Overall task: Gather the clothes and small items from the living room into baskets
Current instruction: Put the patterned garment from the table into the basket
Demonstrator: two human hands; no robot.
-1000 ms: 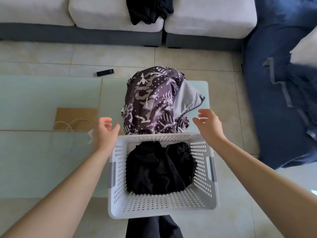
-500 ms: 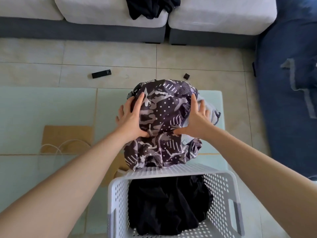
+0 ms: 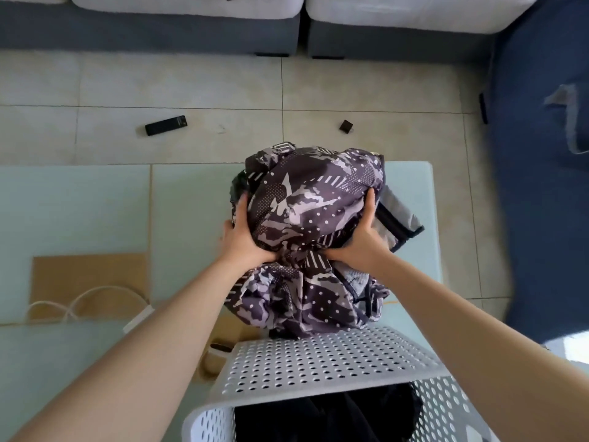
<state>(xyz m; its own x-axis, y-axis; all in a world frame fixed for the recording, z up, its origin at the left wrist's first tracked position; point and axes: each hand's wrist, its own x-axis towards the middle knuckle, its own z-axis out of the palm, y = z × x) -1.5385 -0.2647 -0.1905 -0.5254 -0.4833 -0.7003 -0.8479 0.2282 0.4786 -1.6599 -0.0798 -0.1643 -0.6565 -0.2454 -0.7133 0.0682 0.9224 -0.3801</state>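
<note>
Both hands hold the jacket (image 3: 314, 212), one on each side. Left hand (image 3: 243, 240) curls round its left side and right hand (image 3: 361, 242) curls round its right side, squeezing it into a bundle. It sits near the table's (image 3: 95, 212) right edge, just behind the white basket (image 3: 318, 365). Black clothes (image 3: 325, 413) lie in the basket. On the floor past the table's far edge lie a remote (image 3: 165, 125) and a small black thing (image 3: 346, 126).

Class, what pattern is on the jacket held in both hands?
Purple-and-lilac camouflage with white dots and stripes on the jacket, clearest in the head view.
</note>
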